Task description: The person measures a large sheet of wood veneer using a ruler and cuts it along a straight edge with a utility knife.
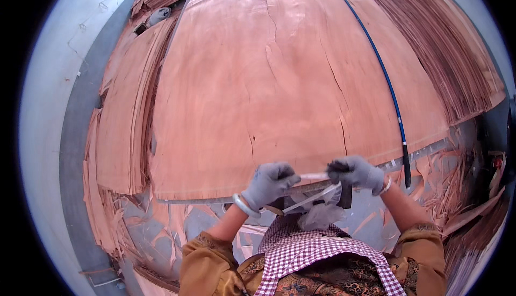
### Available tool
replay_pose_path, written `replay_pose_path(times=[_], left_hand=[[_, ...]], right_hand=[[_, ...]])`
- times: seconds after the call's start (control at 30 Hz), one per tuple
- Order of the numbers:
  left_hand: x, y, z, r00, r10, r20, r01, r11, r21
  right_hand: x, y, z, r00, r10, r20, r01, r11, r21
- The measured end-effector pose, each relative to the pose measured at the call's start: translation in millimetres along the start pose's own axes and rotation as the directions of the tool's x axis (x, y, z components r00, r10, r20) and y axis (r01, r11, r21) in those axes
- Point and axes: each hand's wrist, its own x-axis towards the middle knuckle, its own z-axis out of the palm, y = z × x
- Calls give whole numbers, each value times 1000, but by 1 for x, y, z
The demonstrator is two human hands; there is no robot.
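Note:
Grey gloves cover both my hands, which are raised at the near edge of a wide, reddish wood veneer sheet [215, 91]. A short, pale strip [314, 176], possibly tape, spans the gap between them. My left hand [269, 183] pinches one end of it with bent fingers. At the other end, my right hand [359, 174] is closed on the strip. Dark patches mark that glove's fingertips. Beneath the hands, by my waist, hangs a crumpled clear plastic bag [321, 216]. Long cracks run through the veneer toward me.
A blue pole [388, 75] with a black handle lies along the sheet's right side. Veneer stacks stand left [121, 129] and right [430, 43]. Torn veneer scraps [424, 199] litter the floor around me. A grey, rounded object [159, 16] rests on the left stack.

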Motion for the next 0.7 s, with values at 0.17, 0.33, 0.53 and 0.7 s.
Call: replay_pose_path(times=[0.17,0.33,0.53,0.7], left_hand=[[75,-43,-32,938,-33,-345,-145,866,-478],[146,-80,-74,783,191,-592,-107,979,174],[244,-112,-93,767,566,-302,-120,589,799],[295,-123,-84,885,410,-221,-8,487,874]], right_hand=[[107,-41,-47,989,-60,-137,52,996,-66],[254,-50,-96,976,-90,-199,99,995,33],[325,-42,-112,947,184,-264,-196,980,-23],[339,-23,-117,967,77,-244,-129,970,-205]])
